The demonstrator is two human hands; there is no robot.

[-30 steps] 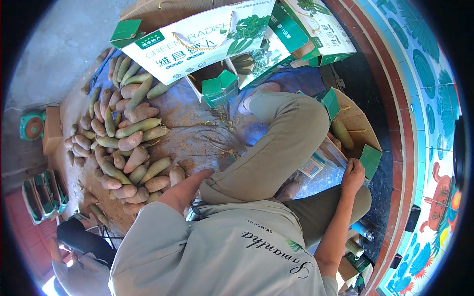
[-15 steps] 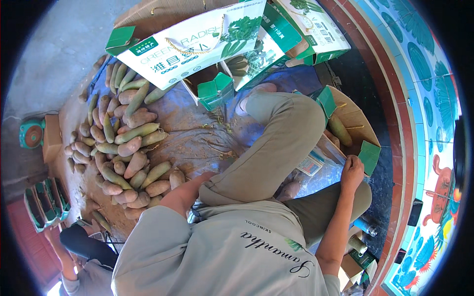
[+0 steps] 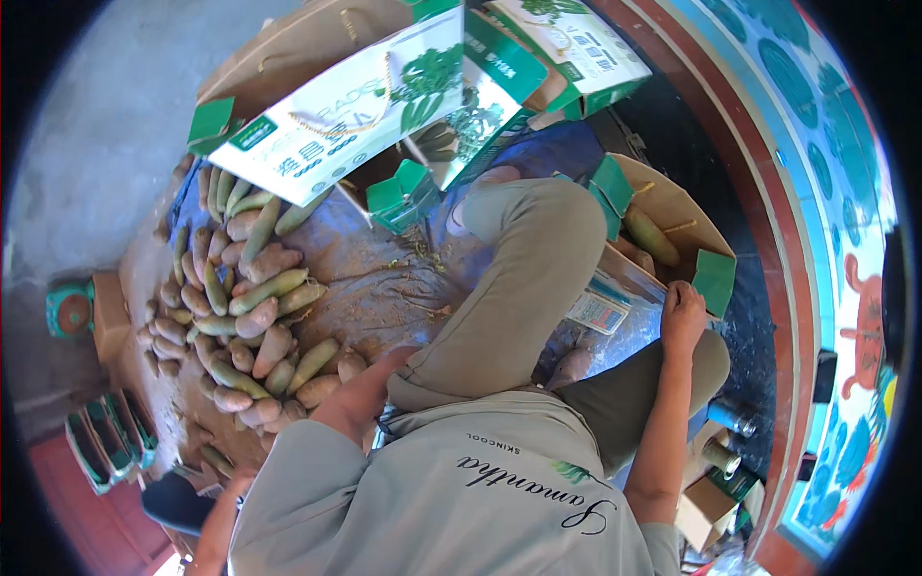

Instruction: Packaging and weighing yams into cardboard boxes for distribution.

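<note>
At the right, my right hand [image 3: 683,315] is closed at the near edge of an open cardboard box [image 3: 718,216], its fingers curled on the rim beside a green end flap. Green radishes [image 3: 650,235] lie inside that box, which has rope handles. My left hand [image 3: 396,359] is down by my bent left knee; its fingers are hidden behind the leg. To the left of it, a large pile of green and brownish radishes [image 3: 257,319] covers the ground sheet. A small printed card or packet [image 3: 599,309] lies beside the box.
White and green cartons [image 3: 336,120] stand open at the far side, and another carton [image 3: 576,48] lies behind them. A co-worker's arm [image 3: 219,523] shows at lower left, near green-edged boxes [image 3: 110,440]. A can [image 3: 720,456] and a blue cylinder [image 3: 732,417] stand at lower right.
The view has shifted slightly, so the cartons sit further left. The co-worker's arm at lower left has moved right, toward the pile. My right hand stays at the box edge.
</note>
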